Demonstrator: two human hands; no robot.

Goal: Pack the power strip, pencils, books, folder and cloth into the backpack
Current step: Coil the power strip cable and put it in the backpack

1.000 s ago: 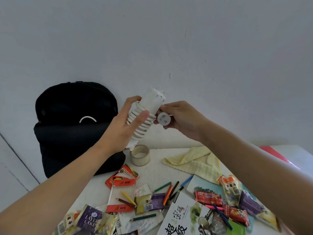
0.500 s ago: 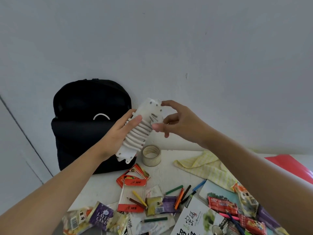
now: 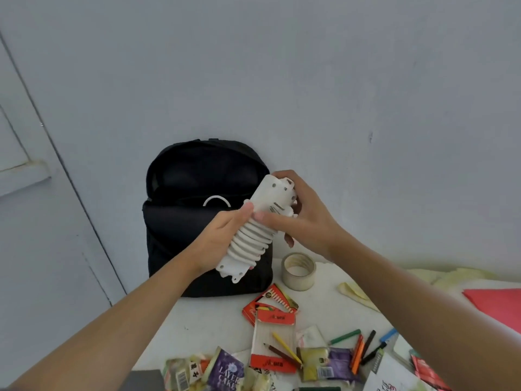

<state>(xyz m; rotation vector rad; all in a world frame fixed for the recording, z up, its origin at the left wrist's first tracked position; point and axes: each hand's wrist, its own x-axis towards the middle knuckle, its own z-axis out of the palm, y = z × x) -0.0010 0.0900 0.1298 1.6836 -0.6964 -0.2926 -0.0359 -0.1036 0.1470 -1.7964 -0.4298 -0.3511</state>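
Now power strip (image 3: 269, 194) nearer backpack (image 3: 197, 170)

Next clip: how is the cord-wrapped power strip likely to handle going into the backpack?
The power strip probably handles as a stiff bar: its white body runs straight between the left hand and right hand. The cord coils round it look like the loose part and might slip off an end. It seems light, since fingers alone hold it aloft.

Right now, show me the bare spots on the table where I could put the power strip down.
Bare table lies in front of the backpack, left of the red pencil box. A smaller patch runs between the tape roll, the yellow cloth and the box. The near edge is crowded with snack packets and loose pencils.
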